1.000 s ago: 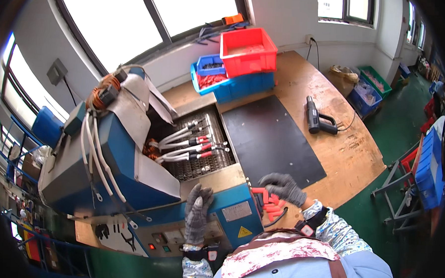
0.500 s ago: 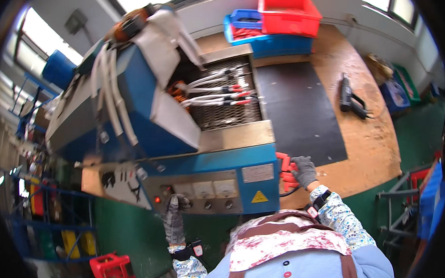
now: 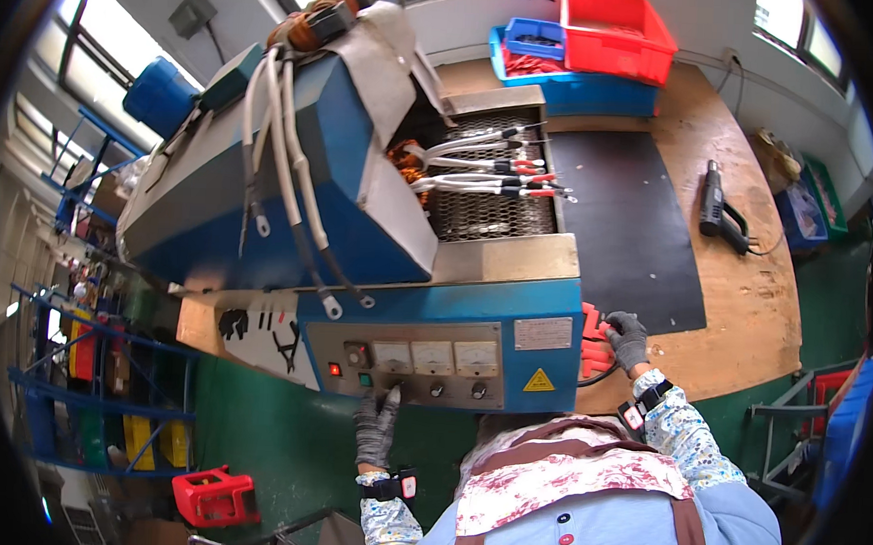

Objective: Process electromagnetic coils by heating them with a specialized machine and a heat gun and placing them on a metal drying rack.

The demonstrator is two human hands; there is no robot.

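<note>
My left hand (image 3: pixel 376 431), in a grey glove, is at the lower edge of the control panel (image 3: pixel 421 400). Its fingers are stretched and apart, the tips close to a black knob (image 3: pixel 395 392); contact is unclear. Beside the machine's right side, my grey-gloved right hand (image 3: pixel 628 341) has its fingers curled over a small pile of red sleeves (image 3: pixel 597 355), with one at the fingertips. White cables (image 3: pixel 470 163) with red and black sleeves near their ends lie across the mesh bed (image 3: pixel 492 217) of the blue machine (image 3: pixel 294 179).
A black mat (image 3: pixel 633 232) covers part of the wooden table (image 3: pixel 746 315), where a heat gun (image 3: pixel 720 209) lies. Red and blue bins (image 3: pixel 617 37) stand at the back. More cables (image 3: pixel 290 159) hang over the machine's front. Pliers (image 3: pixel 285 349) lie on a white sheet at left.
The whole view has shifted, so the machine appears farther right. My left hand has drawn down a little from the panel's face. My right hand stays at the red sleeves.
</note>
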